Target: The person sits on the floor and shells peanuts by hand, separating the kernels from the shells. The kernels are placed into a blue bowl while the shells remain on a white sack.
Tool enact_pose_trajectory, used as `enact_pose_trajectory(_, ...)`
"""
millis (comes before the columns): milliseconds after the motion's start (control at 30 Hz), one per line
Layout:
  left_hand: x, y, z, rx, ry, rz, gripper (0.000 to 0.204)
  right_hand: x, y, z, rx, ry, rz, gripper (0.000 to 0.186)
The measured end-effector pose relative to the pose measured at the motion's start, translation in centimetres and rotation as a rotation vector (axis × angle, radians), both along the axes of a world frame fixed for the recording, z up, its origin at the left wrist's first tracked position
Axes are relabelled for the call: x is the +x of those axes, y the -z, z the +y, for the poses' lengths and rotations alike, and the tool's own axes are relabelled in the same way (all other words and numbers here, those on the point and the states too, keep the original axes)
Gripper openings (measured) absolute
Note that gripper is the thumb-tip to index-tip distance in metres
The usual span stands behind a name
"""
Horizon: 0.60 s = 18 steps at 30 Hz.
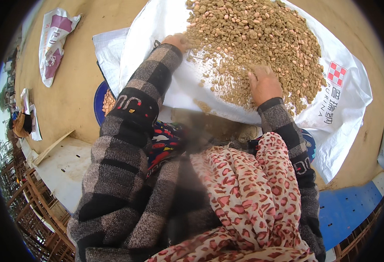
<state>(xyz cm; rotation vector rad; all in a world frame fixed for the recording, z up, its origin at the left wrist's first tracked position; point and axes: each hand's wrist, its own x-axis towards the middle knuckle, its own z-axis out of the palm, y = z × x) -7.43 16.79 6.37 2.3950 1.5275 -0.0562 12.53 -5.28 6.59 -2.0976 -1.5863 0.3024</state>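
A heap of tan crumbly bits mixed with pink kernels point(262, 30) lies on a large white sack point(340, 100) with a red checked emblem. My left hand point(174, 42) rests at the heap's left side on the sack, fingers curled; what they hold, if anything, is hidden. My right hand point(264, 87) touches the lower part of the heap, thumb and bent fingers slightly apart, fingertips among the bits. Partly under the sack and behind my left forearm is a blue basin point(98, 109) holding pale kernels point(109, 98).
A white-and-purple bag point(56, 43) lies on tan ground point(70, 113) at left. What seems a person in brown point(22, 124) is at the far left. Pale board point(61, 170) and blue board point(349, 209) lie near my sides, with rusty metal framework point(19, 192) beyond.
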Motion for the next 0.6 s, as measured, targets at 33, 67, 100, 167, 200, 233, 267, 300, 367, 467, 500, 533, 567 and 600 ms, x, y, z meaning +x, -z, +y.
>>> enact_pose_trajectory(33, 0.3, -0.1, 0.1, -0.023, 0.018, 0.000, 0.011, 0.4, 0.4, 0.4, 0.124, 0.043, -0.063, 0.021)
enact_pose_trajectory(67, 0.5, -0.1, 0.0, -0.018, 0.026, 0.030, 0.010, 0.6, 0.9, 0.8, 0.118, 0.031, -0.107, 0.023)
enact_pose_trajectory(100, 0.6, -0.2, 0.1, -0.043, 0.046, 0.038, 0.010, 0.3, 1.4, 1.2, 0.111, 0.017, -0.151, 0.024)
enact_pose_trajectory(167, 0.6, 0.0, 0.1, -0.079, 0.083, 0.049, 0.010, -0.5, 2.3, 1.2, 0.018, -0.058, -0.189, 0.030)
enact_pose_trajectory(200, 0.5, 0.2, -0.1, -0.026, 0.059, 0.053, 0.010, -1.2, 2.6, 1.1, -0.062, -0.121, -0.186, 0.033)
enact_pose_trajectory(233, 0.3, 0.3, -0.1, -0.086, 0.006, -0.031, 0.010, -1.9, 2.8, 0.8, -0.095, -0.193, -0.183, 0.037)
enact_pose_trajectory(267, 0.1, 0.4, -0.3, -0.147, -0.044, -0.115, 0.010, -2.8, 3.0, 0.5, -0.133, -0.234, -0.150, 0.035)
enact_pose_trajectory(300, -0.1, 0.4, -0.3, -0.209, -0.093, -0.200, 0.010, -3.3, 3.0, 0.1, -0.134, -0.278, -0.135, 0.035)
enact_pose_trajectory(367, -0.2, 0.2, -0.6, -0.319, -0.176, -0.426, 0.010, -4.2, 2.7, -0.9, -0.152, -0.377, -0.109, 0.035)
enact_pose_trajectory(467, 0.2, -1.0, -1.3, -0.382, -0.246, -0.683, 0.012, -3.9, 2.0, -2.5, -0.172, -0.464, -0.086, 0.029)
enact_pose_trajectory(500, 0.5, -1.5, -1.7, -0.377, -0.247, -0.782, 0.012, -3.6, 1.8, -2.8, -0.189, -0.488, -0.083, 0.027)
enact_pose_trajectory(533, 0.8, -2.1, -2.0, -0.359, -0.213, -0.844, 0.012, -3.0, 1.7, -2.9, -0.130, -0.424, -0.036, 0.024)
enact_pose_trajectory(567, 1.1, -2.6, -2.5, -0.347, -0.190, -0.910, 0.011, -2.1, 1.8, -2.9, -0.110, -0.330, -0.006, 0.025)
enact_pose_trajectory(600, 1.3, -3.1, -2.9, -0.345, -0.144, -0.934, 0.012, -1.0, 1.9, -2.7, -0.125, -0.249, 0.040, 0.027)
